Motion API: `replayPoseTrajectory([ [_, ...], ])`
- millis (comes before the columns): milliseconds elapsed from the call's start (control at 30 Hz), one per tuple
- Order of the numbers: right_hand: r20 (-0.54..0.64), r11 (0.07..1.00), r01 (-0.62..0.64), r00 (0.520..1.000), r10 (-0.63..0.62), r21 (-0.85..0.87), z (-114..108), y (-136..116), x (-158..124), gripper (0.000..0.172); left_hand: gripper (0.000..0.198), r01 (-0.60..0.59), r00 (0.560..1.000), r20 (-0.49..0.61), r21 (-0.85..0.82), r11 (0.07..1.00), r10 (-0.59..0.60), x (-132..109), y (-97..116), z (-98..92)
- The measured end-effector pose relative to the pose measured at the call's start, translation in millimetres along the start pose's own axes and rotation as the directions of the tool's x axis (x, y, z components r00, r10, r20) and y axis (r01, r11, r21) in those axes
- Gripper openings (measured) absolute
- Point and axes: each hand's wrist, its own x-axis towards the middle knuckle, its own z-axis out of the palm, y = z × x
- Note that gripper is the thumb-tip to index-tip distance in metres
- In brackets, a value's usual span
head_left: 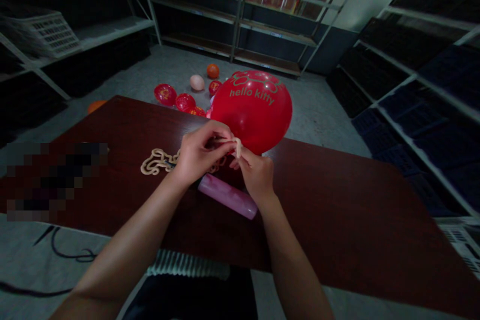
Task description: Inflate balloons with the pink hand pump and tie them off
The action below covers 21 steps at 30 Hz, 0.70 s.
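A big inflated red balloon [252,112] with "hello kitty" printed on it stands just beyond my hands, above the table's far edge. My left hand [202,152] pinches a cream-coloured cord [237,146] close to the balloon's near end. From the right, my right hand [257,172] closes its fingers on the same spot, where the cord bends over. The balloon's neck is hidden behind my fingers. Beneath my hands a pink-purple cylinder [227,196] lies on the table. More looped cord [152,162] is spread left of my left hand.
The dark brown table [337,220] spans the view. Several smaller balloons [165,94] lie on the floor beyond it. Metal shelves [236,25] stand at the back and sides, with a white crate [48,32] on the left. A blurred-out item [63,180] occupies the table's left end.
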Motion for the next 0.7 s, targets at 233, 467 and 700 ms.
replayPoseTrajectory([
  [233, 0.046, 0.869, -0.112, 0.994, 0.103, 0.482, 1, -4, 1, 0.026, 0.023, -0.188, 0.963, 0.203, 0.018, 0.982, 0.18, 8, 0, -1.1],
  [467, 0.116, 0.643, -0.251, 0.963, 0.245, 0.724, -3, -5, 8, 0.016, 0.032, -0.217, 0.945, 0.252, 0.005, 0.976, 0.209, 10, 0, -2.3],
  [700, 0.156, 0.579, -0.272, 0.958, 0.242, 0.769, -1, -7, 7, 0.022, 0.016, -0.111, 0.975, 0.181, -0.086, 0.99, 0.126, 9, -2, 2.9],
])
